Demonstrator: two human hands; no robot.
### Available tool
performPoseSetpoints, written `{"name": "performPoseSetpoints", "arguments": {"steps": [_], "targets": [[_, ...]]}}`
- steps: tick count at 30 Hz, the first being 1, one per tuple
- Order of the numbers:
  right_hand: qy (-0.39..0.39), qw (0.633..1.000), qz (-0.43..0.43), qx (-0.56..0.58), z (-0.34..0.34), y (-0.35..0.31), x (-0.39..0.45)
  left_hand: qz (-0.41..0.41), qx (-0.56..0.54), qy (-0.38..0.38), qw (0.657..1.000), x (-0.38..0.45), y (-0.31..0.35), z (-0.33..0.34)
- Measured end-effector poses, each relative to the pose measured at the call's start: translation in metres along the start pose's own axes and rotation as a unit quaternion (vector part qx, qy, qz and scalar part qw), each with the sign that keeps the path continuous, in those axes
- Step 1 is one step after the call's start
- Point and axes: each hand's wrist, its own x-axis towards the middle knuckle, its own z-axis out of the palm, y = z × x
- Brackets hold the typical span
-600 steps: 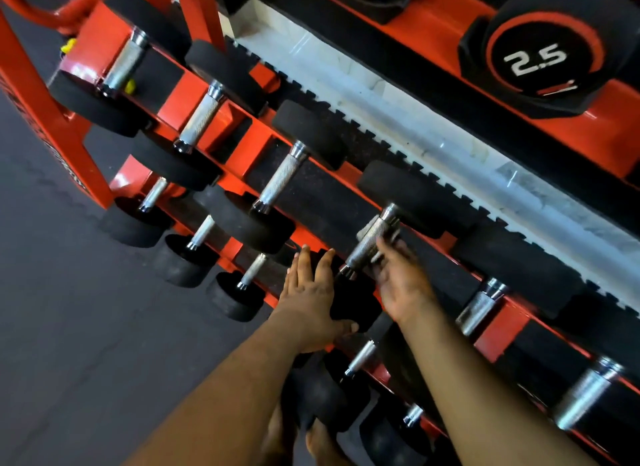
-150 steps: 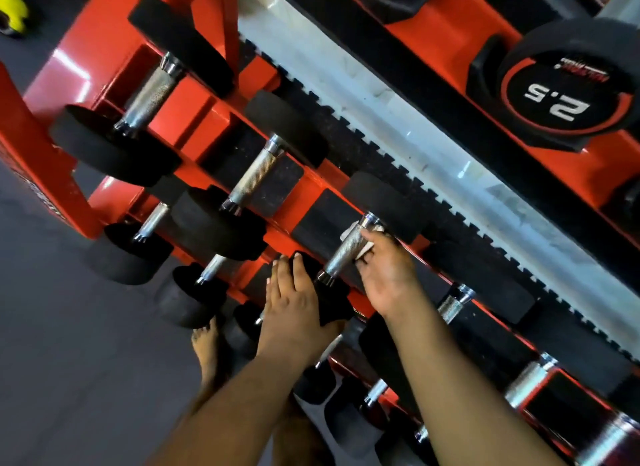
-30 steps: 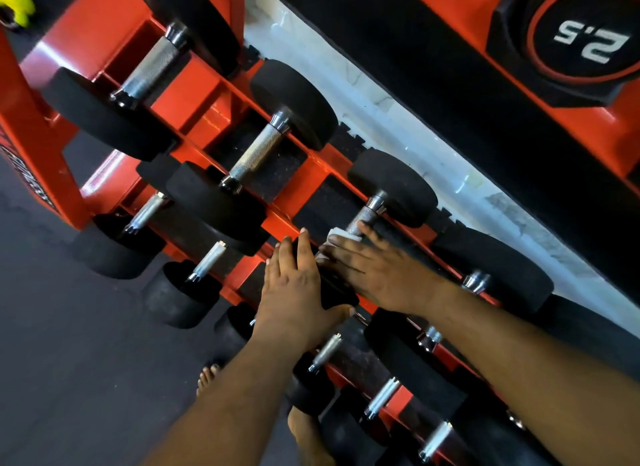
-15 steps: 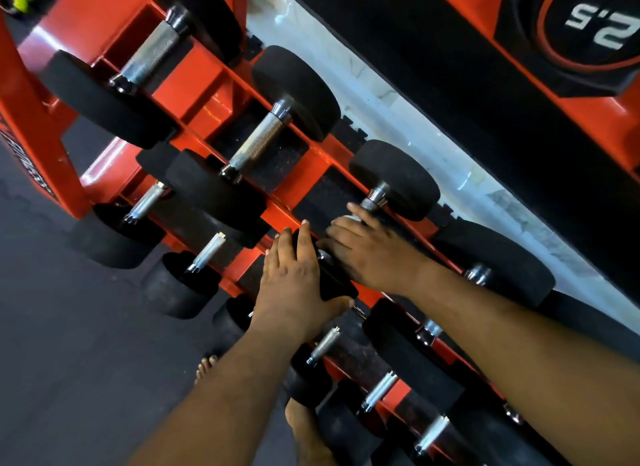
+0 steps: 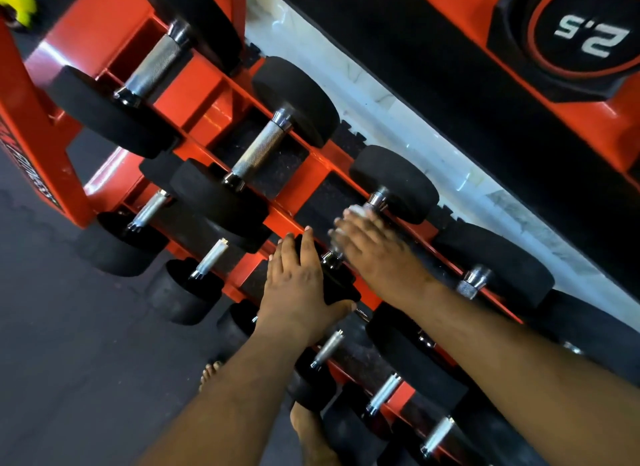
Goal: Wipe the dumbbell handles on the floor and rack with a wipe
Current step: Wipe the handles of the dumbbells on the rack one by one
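Wiping one rack handle, many left.
Right hand curls the wipe around a dumbbell handle; left hand, fingers straight, steadies its near weight.

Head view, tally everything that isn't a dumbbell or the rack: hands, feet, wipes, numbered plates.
2 hands: left hand, right hand
2 feet
1 wipe
1 plate, marked 2.5
Total: 6

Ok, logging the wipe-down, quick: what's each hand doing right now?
Left hand: open, resting on the dumbbell head.
Right hand: holds the wipe around the dumbbell handle.
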Motion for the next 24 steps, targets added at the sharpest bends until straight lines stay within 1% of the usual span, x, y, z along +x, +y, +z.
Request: {"name": "performPoseSetpoints", "arguments": {"steps": [3,4,5,6,8,9,10,12,13,14,16,17,18,19,20,21,22,23,24], "targets": [[-0.021,0.992,-0.104,0.073,0.001,-0.007,-0.015,0.003,0.000,0.000,1.000,0.002,-0.001,0.000],[-0.011,0.991,-0.108,0.083,0.001,-0.002,-0.021,0.004,0.003,-0.001,1.000,0.001,-0.001,0.000],[-0.001,0.993,-0.087,0.081,0.000,0.003,-0.023,0.008,0.007,-0.003,1.000,0.001,-0.002,-0.001],[0.005,0.996,-0.048,0.069,0.000,0.008,-0.022,0.010,0.009,-0.006,1.000,0.002,-0.001,-0.001],[-0.004,0.998,0.037,0.049,-0.004,0.010,-0.015,0.013,0.013,-0.017,1.000,0.002,-0.002,-0.003],[-0.011,0.997,0.052,0.053,-0.004,0.006,-0.010,0.014,0.014,-0.025,0.999,0.003,-0.002,-0.004],[-0.017,0.997,0.045,0.056,-0.006,0.000,-0.006,0.015,0.017,-0.033,0.999,0.003,-0.002,-0.006],[-0.032,0.997,-0.011,0.075,-0.006,-0.013,-0.005,0.018,0.022,-0.048,0.998,0.004,-0.002,-0.009],[-0.038,0.994,-0.038,0.100,-0.007,-0.015,-0.010,0.020,0.024,-0.052,0.998,0.004,-0.002,-0.010],[-0.041,0.989,-0.047,0.130,-0.008,-0.015,-0.017,0.020,0.024,-0.056,0.998,0.004,-0.003,-0.011],[-0.036,0.983,-0.033,0.176,-0.015,-0.014,-0.033,0.020,0.024,-0.062,0.998,0.004,-0.002,-0.012],[-0.034,0.978,-0.008,0.207,-0.021,-0.016,-0.038,0.019,0.023,-0.064,0.998,0.004,-0.002,-0.013],[-0.024,0.967,0.045,0.250,-0.024,-0.019,-0.043,0.018,0.020,-0.063,0.998,0.004,-0.002,-0.012],[-0.005,0.941,0.139,0.310,-0.023,-0.022,-0.045,0.016,0.016,-0.062,0.998,0.004,-0.002,-0.012],[0.008,0.888,0.268,0.374,-0.024,-0.025,-0.043,0.014,0.012,-0.061,0.998,0.005,-0.003,-0.011],[0.029,0.798,0.406,0.444,-0.023,-0.028,-0.037,0.012,0.010,-0.058,0.998,0.005,-0.003,-0.010],[0.070,0.671,0.518,0.526,-0.023,-0.032,-0.026,0.012,0.010,-0.054,0.998,0.005,-0.003,-0.010],[0.114,0.529,0.587,0.603,-0.023,-0.035,-0.011,0.013,0.012,-0.052,0.998,0.005,-0.004,-0.010],[0.137,0.397,0.612,0.670,-0.028,-0.036,0.004,0.012,0.010,-0.051,0.999,0.004,-0.004,-0.009]]}}
